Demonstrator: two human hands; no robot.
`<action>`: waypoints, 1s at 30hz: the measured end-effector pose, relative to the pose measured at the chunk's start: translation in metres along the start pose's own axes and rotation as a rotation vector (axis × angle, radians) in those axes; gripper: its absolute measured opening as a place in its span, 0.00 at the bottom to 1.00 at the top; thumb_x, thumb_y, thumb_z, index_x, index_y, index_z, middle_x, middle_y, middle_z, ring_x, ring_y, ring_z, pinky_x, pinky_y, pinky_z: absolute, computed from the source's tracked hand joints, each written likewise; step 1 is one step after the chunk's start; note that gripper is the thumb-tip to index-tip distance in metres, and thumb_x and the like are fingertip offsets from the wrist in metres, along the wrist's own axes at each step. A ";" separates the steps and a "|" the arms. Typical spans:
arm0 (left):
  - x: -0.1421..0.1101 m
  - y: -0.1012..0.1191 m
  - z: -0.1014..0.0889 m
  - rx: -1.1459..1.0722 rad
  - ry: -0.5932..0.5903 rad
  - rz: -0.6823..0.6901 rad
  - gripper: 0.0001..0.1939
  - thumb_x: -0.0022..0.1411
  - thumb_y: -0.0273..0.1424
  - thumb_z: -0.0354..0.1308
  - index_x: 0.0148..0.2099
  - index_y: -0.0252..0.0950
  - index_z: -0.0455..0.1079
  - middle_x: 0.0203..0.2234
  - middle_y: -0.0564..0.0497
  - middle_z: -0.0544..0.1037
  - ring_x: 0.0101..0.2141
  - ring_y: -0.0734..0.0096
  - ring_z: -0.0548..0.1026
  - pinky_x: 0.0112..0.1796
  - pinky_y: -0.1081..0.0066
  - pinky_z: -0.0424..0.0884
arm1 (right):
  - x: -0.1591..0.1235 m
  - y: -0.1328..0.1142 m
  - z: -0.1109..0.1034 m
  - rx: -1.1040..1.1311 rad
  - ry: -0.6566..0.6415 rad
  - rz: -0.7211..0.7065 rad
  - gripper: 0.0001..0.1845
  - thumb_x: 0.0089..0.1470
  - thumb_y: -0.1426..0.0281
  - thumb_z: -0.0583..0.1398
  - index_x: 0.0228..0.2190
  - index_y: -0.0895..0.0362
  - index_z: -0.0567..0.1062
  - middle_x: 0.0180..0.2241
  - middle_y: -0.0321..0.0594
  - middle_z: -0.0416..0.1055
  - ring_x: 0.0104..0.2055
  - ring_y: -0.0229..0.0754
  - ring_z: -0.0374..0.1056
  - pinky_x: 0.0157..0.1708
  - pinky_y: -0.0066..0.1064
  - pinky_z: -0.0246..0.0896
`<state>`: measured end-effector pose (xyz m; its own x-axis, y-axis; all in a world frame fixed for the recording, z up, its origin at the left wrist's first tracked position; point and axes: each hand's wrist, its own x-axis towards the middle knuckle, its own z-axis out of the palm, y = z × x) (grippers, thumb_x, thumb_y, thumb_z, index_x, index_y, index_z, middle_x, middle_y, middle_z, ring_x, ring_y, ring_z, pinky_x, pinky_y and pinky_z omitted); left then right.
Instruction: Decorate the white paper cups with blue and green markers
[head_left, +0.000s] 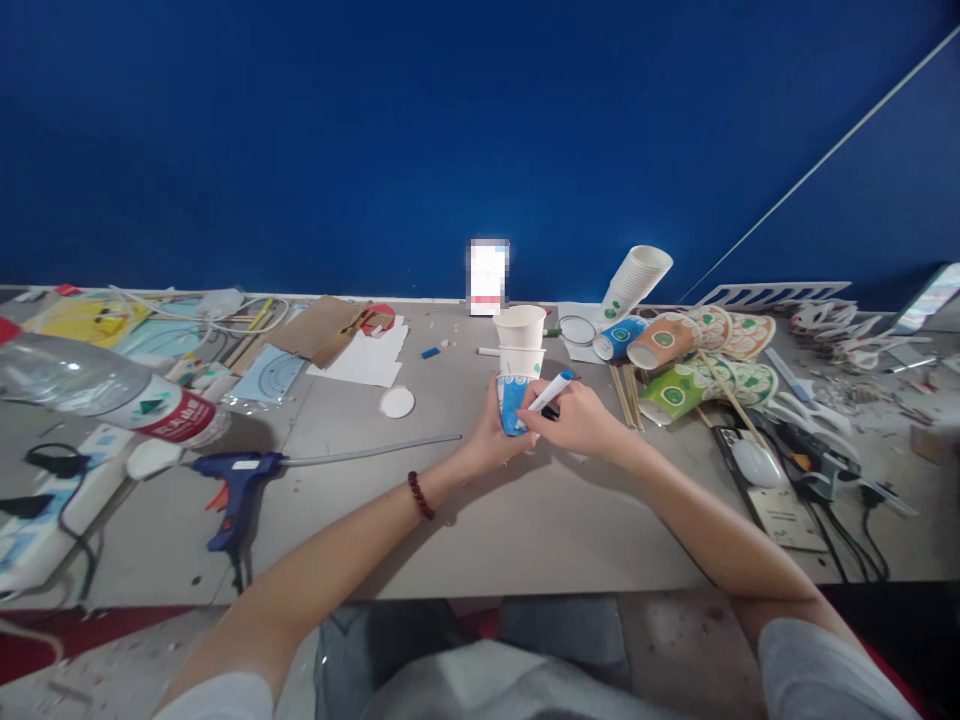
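My left hand (491, 438) is wrapped round a blue-patterned paper cup (512, 393), low over the middle of the table. White paper cups (520, 330) are stacked with it, the top one with its mouth upward. In my right hand (574, 418) is a marker pen (546, 394), white with a blue end, slanting down to the left against the blue cup. Its tip is hidden by my fingers. Behind the cups lies another white pen (489, 351), partly covered by them.
To the left are a blue glue gun (241, 485), a plastic bottle (112, 385) and a power strip (71, 510). A phone (487, 275) leans on the blue wall. On the right lie several patterned cups (667, 340), wooden sticks (624, 395) and a tall white cup stack (636, 282).
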<state>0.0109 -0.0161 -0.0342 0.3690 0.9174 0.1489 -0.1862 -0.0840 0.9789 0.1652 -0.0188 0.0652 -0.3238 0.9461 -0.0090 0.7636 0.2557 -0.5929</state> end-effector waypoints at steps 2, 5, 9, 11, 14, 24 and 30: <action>-0.001 0.002 0.000 0.005 0.010 -0.068 0.45 0.49 0.26 0.69 0.63 0.44 0.49 0.42 0.51 0.75 0.34 0.70 0.75 0.31 0.71 0.72 | 0.000 -0.001 -0.001 0.003 -0.008 -0.003 0.09 0.55 0.66 0.62 0.24 0.54 0.73 0.23 0.35 0.75 0.26 0.39 0.67 0.31 0.30 0.57; -0.001 0.001 0.000 -0.004 0.014 -0.127 0.45 0.49 0.26 0.69 0.64 0.44 0.49 0.41 0.52 0.75 0.32 0.71 0.74 0.30 0.71 0.71 | 0.000 -0.001 -0.001 0.021 -0.005 0.009 0.08 0.55 0.67 0.62 0.25 0.54 0.73 0.22 0.35 0.76 0.26 0.39 0.67 0.31 0.30 0.58; 0.000 -0.004 0.000 -0.043 0.007 -0.061 0.41 0.49 0.26 0.70 0.61 0.44 0.53 0.43 0.50 0.75 0.37 0.68 0.76 0.33 0.70 0.73 | 0.000 -0.002 0.001 -0.013 0.002 0.010 0.08 0.54 0.67 0.62 0.24 0.54 0.74 0.22 0.35 0.75 0.26 0.40 0.68 0.30 0.30 0.57; 0.000 -0.005 -0.001 -0.044 -0.001 -0.055 0.40 0.49 0.26 0.70 0.60 0.44 0.54 0.45 0.49 0.75 0.39 0.65 0.76 0.33 0.69 0.73 | -0.001 -0.003 0.002 -0.026 -0.003 0.006 0.08 0.54 0.67 0.62 0.24 0.54 0.75 0.22 0.35 0.75 0.26 0.40 0.68 0.30 0.30 0.57; 0.000 -0.002 -0.002 -0.004 0.013 -0.076 0.40 0.49 0.26 0.70 0.60 0.44 0.55 0.43 0.49 0.75 0.38 0.65 0.76 0.34 0.68 0.74 | -0.001 -0.003 0.002 -0.010 0.011 0.010 0.08 0.56 0.67 0.62 0.26 0.54 0.75 0.23 0.36 0.76 0.26 0.40 0.68 0.31 0.30 0.57; 0.001 -0.001 -0.002 -0.033 -0.001 -0.059 0.42 0.48 0.28 0.72 0.61 0.43 0.55 0.43 0.48 0.76 0.39 0.61 0.78 0.34 0.67 0.75 | -0.001 -0.001 0.003 -0.021 0.013 -0.018 0.12 0.56 0.65 0.62 0.23 0.55 0.75 0.21 0.37 0.75 0.24 0.39 0.67 0.28 0.30 0.57; 0.003 -0.009 -0.004 -0.019 0.002 -0.022 0.41 0.47 0.27 0.72 0.59 0.43 0.55 0.41 0.51 0.75 0.35 0.69 0.75 0.32 0.71 0.72 | -0.002 0.000 0.002 -0.019 0.014 -0.006 0.11 0.56 0.64 0.62 0.24 0.55 0.76 0.23 0.38 0.76 0.26 0.40 0.68 0.29 0.30 0.57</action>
<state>0.0105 -0.0110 -0.0428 0.3714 0.9198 0.1268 -0.1957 -0.0560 0.9791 0.1648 -0.0206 0.0637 -0.3205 0.9472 0.0063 0.7723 0.2651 -0.5773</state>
